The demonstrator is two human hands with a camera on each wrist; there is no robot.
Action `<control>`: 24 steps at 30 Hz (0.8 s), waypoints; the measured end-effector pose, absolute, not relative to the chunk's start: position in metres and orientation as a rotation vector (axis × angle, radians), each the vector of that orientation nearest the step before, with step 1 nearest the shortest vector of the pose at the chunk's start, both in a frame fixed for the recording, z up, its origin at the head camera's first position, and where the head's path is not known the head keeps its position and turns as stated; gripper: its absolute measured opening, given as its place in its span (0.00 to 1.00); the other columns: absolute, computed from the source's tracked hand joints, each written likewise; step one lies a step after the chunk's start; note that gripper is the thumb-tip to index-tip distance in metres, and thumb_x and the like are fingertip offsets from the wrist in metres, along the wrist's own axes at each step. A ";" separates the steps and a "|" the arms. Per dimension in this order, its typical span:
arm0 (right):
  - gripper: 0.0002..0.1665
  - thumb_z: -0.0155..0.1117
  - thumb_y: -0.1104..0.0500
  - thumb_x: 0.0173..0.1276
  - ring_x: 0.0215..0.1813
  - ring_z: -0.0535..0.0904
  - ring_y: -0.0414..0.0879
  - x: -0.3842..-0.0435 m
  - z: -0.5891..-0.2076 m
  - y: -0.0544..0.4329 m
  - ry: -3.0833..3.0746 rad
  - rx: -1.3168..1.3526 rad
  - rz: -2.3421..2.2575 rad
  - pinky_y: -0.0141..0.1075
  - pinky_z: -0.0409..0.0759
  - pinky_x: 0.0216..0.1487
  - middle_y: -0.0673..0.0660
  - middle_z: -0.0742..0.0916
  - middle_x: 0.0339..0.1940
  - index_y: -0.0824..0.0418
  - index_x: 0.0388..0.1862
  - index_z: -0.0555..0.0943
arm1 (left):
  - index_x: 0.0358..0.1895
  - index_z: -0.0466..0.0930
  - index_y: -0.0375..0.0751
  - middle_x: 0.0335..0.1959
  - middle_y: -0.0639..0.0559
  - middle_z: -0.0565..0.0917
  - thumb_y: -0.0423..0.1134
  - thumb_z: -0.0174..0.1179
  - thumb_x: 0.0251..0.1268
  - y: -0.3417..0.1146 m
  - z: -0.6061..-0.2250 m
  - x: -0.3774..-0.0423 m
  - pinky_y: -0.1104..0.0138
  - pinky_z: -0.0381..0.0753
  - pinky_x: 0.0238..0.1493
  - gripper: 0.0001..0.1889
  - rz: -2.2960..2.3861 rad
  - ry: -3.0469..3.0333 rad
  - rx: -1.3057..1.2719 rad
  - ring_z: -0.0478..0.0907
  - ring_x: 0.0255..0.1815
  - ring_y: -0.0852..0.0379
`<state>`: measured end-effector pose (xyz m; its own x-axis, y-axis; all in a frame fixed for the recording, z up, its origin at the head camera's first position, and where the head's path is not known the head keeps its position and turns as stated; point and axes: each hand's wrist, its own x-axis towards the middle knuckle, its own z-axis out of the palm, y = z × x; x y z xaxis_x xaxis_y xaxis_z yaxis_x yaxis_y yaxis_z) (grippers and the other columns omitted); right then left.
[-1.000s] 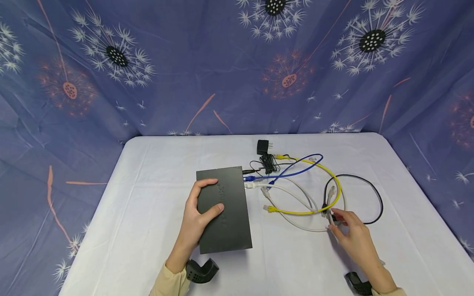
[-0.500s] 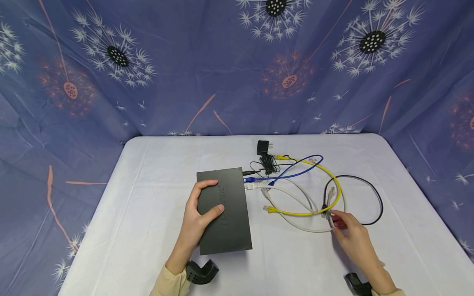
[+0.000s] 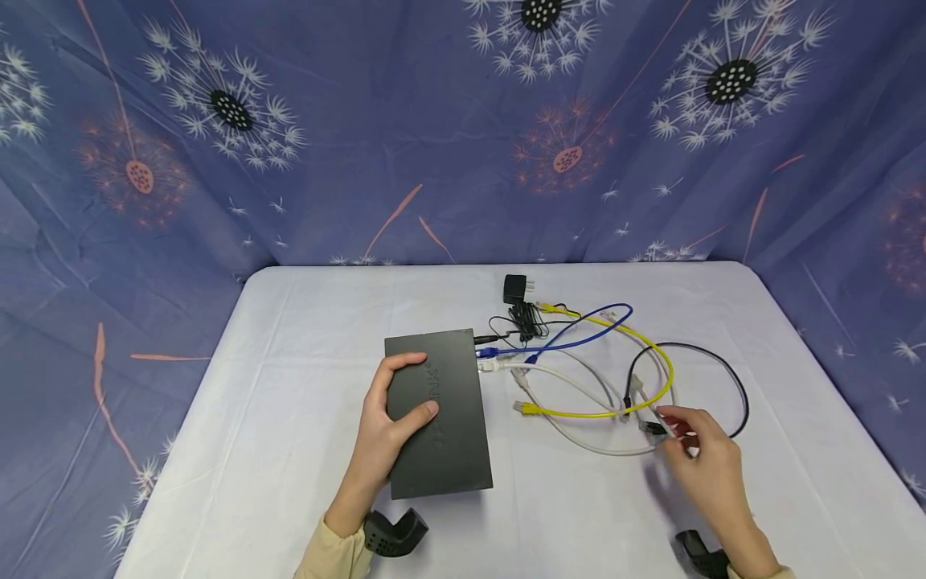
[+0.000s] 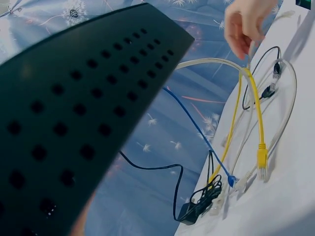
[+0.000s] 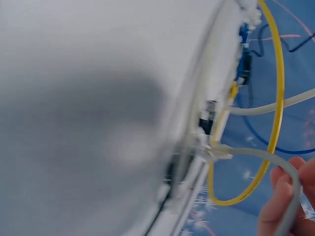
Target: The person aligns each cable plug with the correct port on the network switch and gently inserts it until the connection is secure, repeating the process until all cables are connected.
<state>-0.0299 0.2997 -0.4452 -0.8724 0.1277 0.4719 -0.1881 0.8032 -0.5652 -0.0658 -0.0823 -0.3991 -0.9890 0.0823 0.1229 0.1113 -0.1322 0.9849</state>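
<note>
**Both grips occupied, plenty out of my sight**

From the head camera I see the left hand (image 3: 394,414) clamped on the black box (image 3: 456,442), thumb and a finger across its top; its other fingers are hidden from me. In the left wrist view, the box's vented face blocks nearly all of that hand. The right hand (image 3: 709,458) pinches a pale cable (image 5: 295,196); its wrist view cuts the hand off and smears the plugs. I can't read the box's raised lettering, nor trace the pale cable fully past the yellow cable (image 3: 670,374) and black cable (image 3: 731,374). A blue cable (image 3: 579,343) runs into the box's right side. The box sits left of centre over a white-covered table (image 3: 304,362), with a blue dandelion-print curtain (image 3: 347,201) behind and at the sides.
</note>
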 end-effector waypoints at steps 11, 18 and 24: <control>0.19 0.54 0.77 0.42 0.23 0.67 0.27 -0.029 -0.415 0.291 -2.377 0.040 0.913 0.20 0.61 0.24 0.45 0.77 0.21 0.59 0.28 0.85 | 0.61 0.70 0.49 0.56 0.45 0.70 0.28 0.62 0.55 -0.082 -0.399 -0.066 0.53 0.69 0.45 0.29 -2.340 -2.054 -0.225 0.69 0.49 0.43; 0.21 0.52 0.80 0.45 0.24 0.69 0.30 -0.022 -0.396 0.287 -2.364 0.093 1.014 0.21 0.63 0.23 0.43 0.79 0.21 0.58 0.25 0.83 | 0.61 0.71 0.50 0.58 0.47 0.69 0.28 0.63 0.55 -0.082 -0.399 -0.066 0.53 0.68 0.46 0.28 -2.332 -2.048 -0.217 0.68 0.49 0.44; 0.21 0.51 0.83 0.48 0.27 0.74 0.35 -0.017 -0.381 0.278 -2.338 0.146 1.214 0.21 0.69 0.30 0.51 0.84 0.26 0.64 0.29 0.83 | 0.61 0.71 0.50 0.57 0.47 0.69 0.28 0.63 0.55 -0.082 -0.400 -0.066 0.53 0.68 0.45 0.28 -2.335 -2.047 -0.210 0.68 0.49 0.43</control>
<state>-0.0173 0.2784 -0.3813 -0.8701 0.1303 0.4753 -0.3138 0.5971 -0.7382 -0.0663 -0.0824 -0.4001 -0.9905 0.0667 0.1206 0.1108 -0.1346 0.9847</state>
